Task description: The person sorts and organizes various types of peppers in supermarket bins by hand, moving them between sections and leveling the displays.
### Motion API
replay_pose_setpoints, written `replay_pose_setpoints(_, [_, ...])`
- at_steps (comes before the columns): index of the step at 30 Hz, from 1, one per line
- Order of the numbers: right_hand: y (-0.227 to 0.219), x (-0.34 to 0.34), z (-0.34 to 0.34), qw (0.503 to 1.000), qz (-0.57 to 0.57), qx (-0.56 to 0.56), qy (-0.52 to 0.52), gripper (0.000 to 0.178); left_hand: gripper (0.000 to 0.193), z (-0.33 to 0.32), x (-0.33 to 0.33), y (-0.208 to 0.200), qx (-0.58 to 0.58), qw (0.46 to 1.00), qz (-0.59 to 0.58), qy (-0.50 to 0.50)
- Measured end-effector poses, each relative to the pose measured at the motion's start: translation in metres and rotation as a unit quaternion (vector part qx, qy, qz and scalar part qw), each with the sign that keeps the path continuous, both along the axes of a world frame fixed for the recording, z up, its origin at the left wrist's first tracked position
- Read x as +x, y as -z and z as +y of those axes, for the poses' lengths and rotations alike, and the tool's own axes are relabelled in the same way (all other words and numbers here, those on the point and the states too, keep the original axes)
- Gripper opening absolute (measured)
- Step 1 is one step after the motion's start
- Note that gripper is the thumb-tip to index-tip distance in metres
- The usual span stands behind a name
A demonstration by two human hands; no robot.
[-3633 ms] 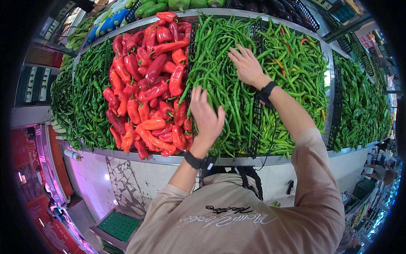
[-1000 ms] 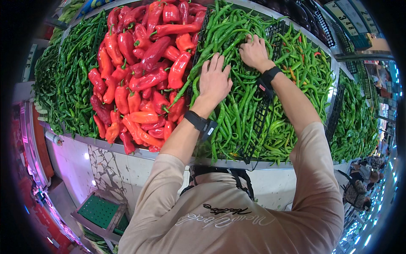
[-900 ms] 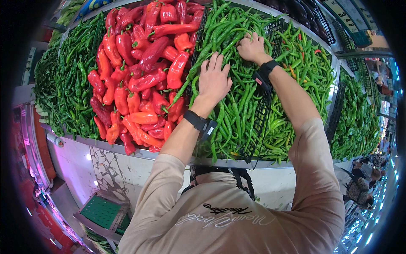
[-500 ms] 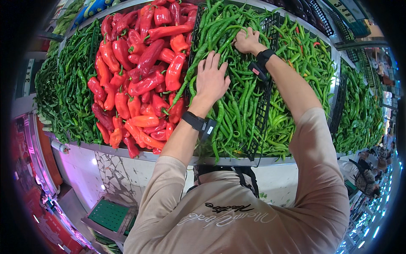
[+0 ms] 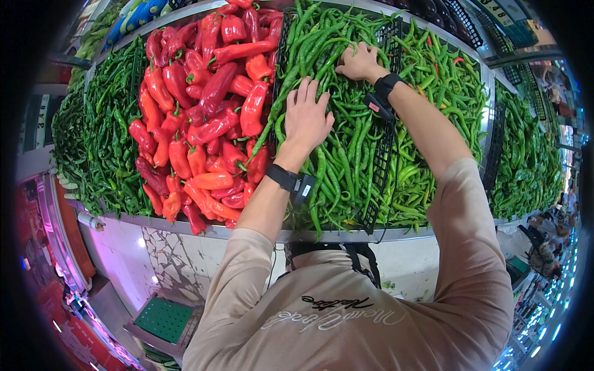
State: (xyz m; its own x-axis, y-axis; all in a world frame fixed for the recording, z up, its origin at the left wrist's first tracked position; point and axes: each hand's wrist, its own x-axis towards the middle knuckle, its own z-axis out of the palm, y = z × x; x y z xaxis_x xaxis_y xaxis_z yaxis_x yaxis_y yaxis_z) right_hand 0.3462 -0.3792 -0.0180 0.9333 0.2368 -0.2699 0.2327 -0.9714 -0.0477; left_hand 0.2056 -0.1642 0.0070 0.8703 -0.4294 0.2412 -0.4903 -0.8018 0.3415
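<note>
Long green chili peppers (image 5: pixel 346 176) fill the middle section of the stall. My left hand (image 5: pixel 304 120) lies palm down on their left part, fingers stretched out and slightly spread, touching the peppers. Farther up and to the right, my right hand (image 5: pixel 360 62) rests on the same heap, its thumb out to the left and its fingers bent down among the peppers. The tips of those fingers are partly hidden; no pepper is seen lifted in either hand.
Big red peppers (image 5: pixel 213 133) lie left of the green ones. A black crate wall (image 5: pixel 378 179) separates lighter green chilies (image 5: pixel 414 179) on the right. More green peppers (image 5: pixel 111 130) are at the far left. A metal edge (image 5: pixel 334 235) runs along the front; a green-topped stool (image 5: pixel 164 316) stands below.
Both hands stay on the green chili peppers. The right hand has shifted very slightly left and down; the whole view has also moved a little.
</note>
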Motion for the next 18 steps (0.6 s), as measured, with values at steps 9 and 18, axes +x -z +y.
replay_pose_setpoints(9, [-0.015,-0.003,0.008,0.999,0.028,-0.022,0.022,0.060,0.049,0.000,0.000,-0.001,0.001,1.000,0.005,0.009])
replay_pose_setpoints(18, [-0.063,-0.009,0.020,0.993,0.088,-0.084,0.004,0.068,0.053,0.008,-0.002,-0.001,-0.042,0.997,0.005,0.062])
